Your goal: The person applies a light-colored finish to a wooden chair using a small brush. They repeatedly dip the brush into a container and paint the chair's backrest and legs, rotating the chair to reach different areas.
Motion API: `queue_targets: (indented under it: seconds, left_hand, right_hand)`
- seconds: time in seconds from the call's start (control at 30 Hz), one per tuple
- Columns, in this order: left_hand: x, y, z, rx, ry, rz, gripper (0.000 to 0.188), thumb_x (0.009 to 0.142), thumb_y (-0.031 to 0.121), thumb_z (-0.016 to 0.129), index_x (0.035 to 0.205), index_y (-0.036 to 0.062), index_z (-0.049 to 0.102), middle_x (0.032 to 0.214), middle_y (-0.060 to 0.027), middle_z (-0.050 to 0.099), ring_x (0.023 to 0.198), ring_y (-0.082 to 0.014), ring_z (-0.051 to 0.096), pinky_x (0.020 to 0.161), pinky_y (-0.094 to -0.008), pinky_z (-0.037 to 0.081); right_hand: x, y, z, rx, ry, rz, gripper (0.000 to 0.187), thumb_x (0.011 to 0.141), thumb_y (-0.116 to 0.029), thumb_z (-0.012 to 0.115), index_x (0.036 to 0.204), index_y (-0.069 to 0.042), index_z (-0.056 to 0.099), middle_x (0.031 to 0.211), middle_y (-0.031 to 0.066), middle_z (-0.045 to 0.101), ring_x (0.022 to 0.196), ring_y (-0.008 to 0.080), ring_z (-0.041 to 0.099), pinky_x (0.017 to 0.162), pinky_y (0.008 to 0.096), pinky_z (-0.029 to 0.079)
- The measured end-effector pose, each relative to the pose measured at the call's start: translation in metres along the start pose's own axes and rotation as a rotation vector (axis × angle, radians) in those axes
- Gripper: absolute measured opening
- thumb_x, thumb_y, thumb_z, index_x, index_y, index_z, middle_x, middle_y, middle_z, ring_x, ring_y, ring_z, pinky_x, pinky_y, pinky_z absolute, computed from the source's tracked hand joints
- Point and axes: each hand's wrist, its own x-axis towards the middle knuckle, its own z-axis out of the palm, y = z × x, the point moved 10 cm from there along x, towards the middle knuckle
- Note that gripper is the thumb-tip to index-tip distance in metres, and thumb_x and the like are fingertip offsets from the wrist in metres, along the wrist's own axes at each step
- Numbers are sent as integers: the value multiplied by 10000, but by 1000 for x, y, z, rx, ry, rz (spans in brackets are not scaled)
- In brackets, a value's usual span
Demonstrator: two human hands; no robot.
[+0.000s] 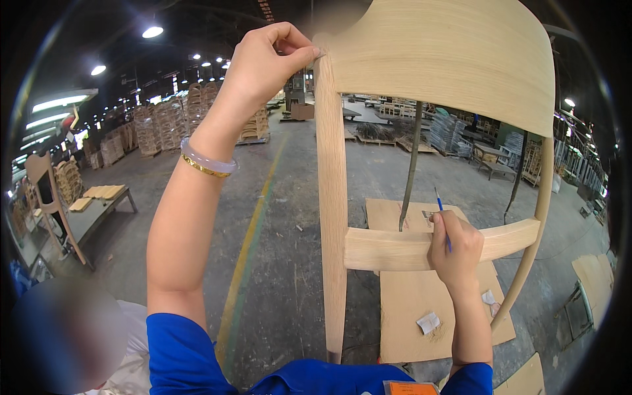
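Observation:
A pale, unfinished wooden chair frame (333, 164) stands upright before me, with a broad curved panel (447, 59) across its top and a curved rail (388, 249) lower down. My left hand (266, 62) is raised to the top of the left post. Its thumb and forefinger are pinched together at the post's edge, over something too small to make out. In front of the rail, my right hand (459, 247) is closed around a thin blue paintbrush (442, 217), its fine tip pointing up. The fingers hide part of the brush's handle.
Flattened cardboard (408, 316) lies on the concrete floor under the frame, with a crumpled paper scrap (428, 322) on it. Two dark rods (411, 164) hang behind the panel. A person (72, 336) is close at lower left, near a table (99, 210) with wooden parts.

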Motion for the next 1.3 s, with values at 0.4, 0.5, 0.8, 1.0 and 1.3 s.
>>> queue_targets:
  seconds: [0.4,0.5,0.8,1.0,1.3]
  left_hand:
    - [-5,9,1,154,95,79,200,929,223,787,931,25,758,788,20,626,740,-67,530,686,-258,453]
    - [-2,7,0,131,103,54,192,928,223,786,932,31,765,789,12,639,737,-72,544,692,-261,464]
    - [-9,9,2,211,146,53,188,926,227,782,926,39,775,795,3,668,732,-88,573,693,-276,481]
    - [-14,12,3,296,132,54,181,924,221,783,931,41,774,791,7,671,721,-86,577,682,-272,476]
    - [-22,19,1,354,179,133,204,923,237,790,943,35,774,788,12,669,701,-81,567,668,-272,473]
  right_hand:
    - [-2,-1,3,5,-5,-48,140,1003,-112,626,880,-50,648,601,118,571,511,336,570,503,440,409]
    - [-3,-1,3,9,8,-65,139,1000,-112,629,876,-52,648,601,118,571,511,335,569,504,441,409]
    - [-6,6,9,21,-17,-74,139,995,-111,635,868,-55,655,621,121,592,543,347,588,534,450,431]
    - [-9,11,11,22,-35,-69,138,994,-111,639,867,-60,659,641,122,619,558,347,603,538,446,436]
    - [-7,13,13,51,-19,-100,127,984,-92,651,862,-56,659,648,117,629,555,335,606,533,428,441]
